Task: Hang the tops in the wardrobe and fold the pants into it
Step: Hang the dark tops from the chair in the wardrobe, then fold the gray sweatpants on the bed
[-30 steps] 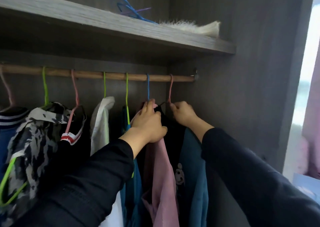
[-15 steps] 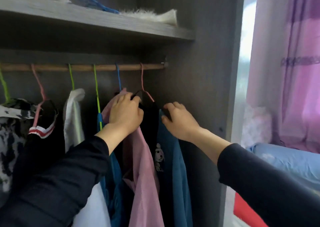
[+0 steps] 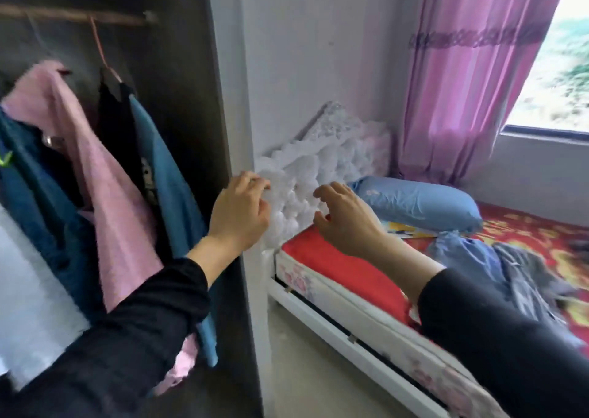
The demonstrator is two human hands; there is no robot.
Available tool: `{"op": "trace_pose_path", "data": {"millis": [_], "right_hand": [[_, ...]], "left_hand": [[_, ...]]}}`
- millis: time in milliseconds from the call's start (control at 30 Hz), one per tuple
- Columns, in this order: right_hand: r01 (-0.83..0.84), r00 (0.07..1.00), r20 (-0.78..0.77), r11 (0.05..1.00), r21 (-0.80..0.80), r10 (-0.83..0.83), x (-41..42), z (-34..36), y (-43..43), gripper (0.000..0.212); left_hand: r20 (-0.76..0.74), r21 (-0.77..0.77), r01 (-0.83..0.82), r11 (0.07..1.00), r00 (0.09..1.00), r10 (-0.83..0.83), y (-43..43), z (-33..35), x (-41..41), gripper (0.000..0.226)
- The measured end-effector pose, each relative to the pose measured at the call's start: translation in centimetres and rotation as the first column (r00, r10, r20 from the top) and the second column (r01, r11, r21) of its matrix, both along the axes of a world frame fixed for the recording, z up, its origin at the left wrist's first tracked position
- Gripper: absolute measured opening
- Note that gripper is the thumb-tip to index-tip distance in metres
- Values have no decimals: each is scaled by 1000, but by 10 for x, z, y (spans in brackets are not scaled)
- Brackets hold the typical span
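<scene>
Two hands, both empty. In the head view the left hand (image 3: 240, 213) and the right hand (image 3: 344, 220) hover with fingers loosely curled, gripping nothing, in front of the white padded headboard (image 3: 318, 159) at the head end of the bed (image 3: 338, 271).

To their left, a pink top (image 3: 105, 194) and a blue top (image 3: 172, 194) hang from the rail (image 3: 73, 17) in the wardrobe (image 3: 191, 98).

The heap of blue and grey garments (image 3: 497, 267) lies on the bed's red sheet to the right of both hands, just past the pillow (image 3: 417, 202). It stretches roughly along the bed's length. The right hand is nearer, so the reach probably falls to it.
</scene>
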State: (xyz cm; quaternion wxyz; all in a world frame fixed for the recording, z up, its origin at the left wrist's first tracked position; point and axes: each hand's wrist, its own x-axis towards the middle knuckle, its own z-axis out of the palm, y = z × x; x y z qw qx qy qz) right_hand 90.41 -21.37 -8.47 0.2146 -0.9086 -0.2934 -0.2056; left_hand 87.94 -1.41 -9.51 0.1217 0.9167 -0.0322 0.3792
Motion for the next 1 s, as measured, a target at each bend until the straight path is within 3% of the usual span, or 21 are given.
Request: {"op": "trace_pose_path", "data": {"millis": [167, 300, 400, 467, 1000], "right_hand": [[175, 946, -241, 968, -177, -215, -15, -64, -130, 38], [332, 871, -299, 915, -227, -390, -29, -97, -233, 33], [439, 787, -346, 857, -268, -511, -37, -121, -309, 32], [495, 729, -372, 818, -293, -574, -38, -139, -356, 30], [616, 370, -561, 648, -449, -741, 80, -241, -661, 42]], "left_hand": [[-353, -111, 54, 992, 931, -90, -141, -63, 17, 35], [-481, -117, 142, 983, 858, -181, -255, -98, 32, 34], [-580, -213, 206, 955, 760, -293, -336, -134, 29, 30], [-640, -191, 270, 944, 694, -328, -382, -160, 30, 31], [-846, -199, 355, 914, 409, -343, -679, -276, 202, 33]]}}
